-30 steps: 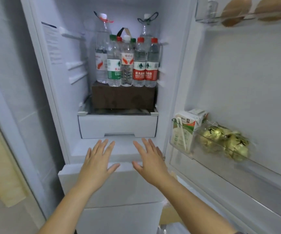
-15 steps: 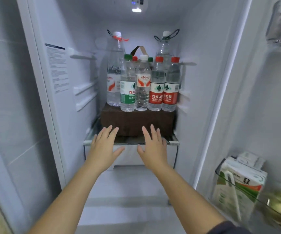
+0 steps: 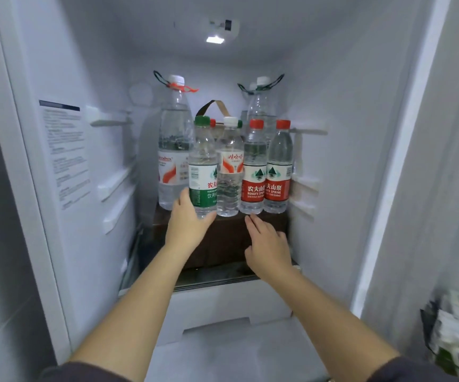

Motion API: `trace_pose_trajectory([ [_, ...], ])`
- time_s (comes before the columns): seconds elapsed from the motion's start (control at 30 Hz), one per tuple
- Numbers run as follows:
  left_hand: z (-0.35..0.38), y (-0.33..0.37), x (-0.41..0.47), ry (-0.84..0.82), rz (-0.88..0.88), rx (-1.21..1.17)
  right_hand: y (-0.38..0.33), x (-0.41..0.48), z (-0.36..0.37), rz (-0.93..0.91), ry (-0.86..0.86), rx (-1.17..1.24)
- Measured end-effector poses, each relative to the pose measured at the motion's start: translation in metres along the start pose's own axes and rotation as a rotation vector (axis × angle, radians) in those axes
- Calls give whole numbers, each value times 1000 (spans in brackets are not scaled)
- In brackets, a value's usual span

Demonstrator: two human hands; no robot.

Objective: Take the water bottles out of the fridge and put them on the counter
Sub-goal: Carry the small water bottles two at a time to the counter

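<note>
Left hand (image 3: 188, 227) grips the full, likely heavy, slick green-label bottle (image 3: 203, 172) low on its squeezable body; right hand (image 3: 268, 249) hovers open-fingered.

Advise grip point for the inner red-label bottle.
Likely the neck under its red cap, from the front. The inner red-label bottle stands upright, its body wedged between the white-cap bottle and the outer red-label bottle; only the necks leave finger gaps.

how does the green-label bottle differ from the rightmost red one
The green-label bottle has a green cap and label; the rightmost red bottle has red ones. The left hand grips the green-label bottle; no hand touches the rightmost red bottle. Both are small, clear and upright.
</note>
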State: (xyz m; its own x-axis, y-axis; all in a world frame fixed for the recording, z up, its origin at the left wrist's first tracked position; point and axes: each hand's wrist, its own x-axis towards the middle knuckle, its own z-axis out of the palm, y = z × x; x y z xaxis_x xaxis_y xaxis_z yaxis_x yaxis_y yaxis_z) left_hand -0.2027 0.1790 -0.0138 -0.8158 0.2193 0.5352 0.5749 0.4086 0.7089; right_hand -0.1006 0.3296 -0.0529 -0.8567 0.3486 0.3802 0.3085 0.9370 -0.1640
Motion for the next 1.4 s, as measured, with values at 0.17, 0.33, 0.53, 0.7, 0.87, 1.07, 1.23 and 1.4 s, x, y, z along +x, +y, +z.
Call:
trace_pose_trajectory([
  [0.17,11,6,27,-25,-113,-81,0,3,-4,-1,3,-58],
  [0.33,12,7,30,-21,-140,-76,0,6,-5,2,-8,-70],
  [0.53,-16,-12,26,55,-132,-4,-1,5,-7,8,-20,-53],
  [0.7,-23,-19,23,26,-131,50,-10,10,-20,19,-19,-42],
  [0.87,-21,-23,21,25,-119,87,-30,38,-52,39,280,332],
  [1.07,-19,-24,25,32,-104,84,-57,96,-101,46,473,447],
  [1.23,-18,-25,25,34,-99,101,-73,118,-119,118,427,317],
  [1.4,-20,-24,24,32,-103,101,-80,125,-119,150,397,190],
])
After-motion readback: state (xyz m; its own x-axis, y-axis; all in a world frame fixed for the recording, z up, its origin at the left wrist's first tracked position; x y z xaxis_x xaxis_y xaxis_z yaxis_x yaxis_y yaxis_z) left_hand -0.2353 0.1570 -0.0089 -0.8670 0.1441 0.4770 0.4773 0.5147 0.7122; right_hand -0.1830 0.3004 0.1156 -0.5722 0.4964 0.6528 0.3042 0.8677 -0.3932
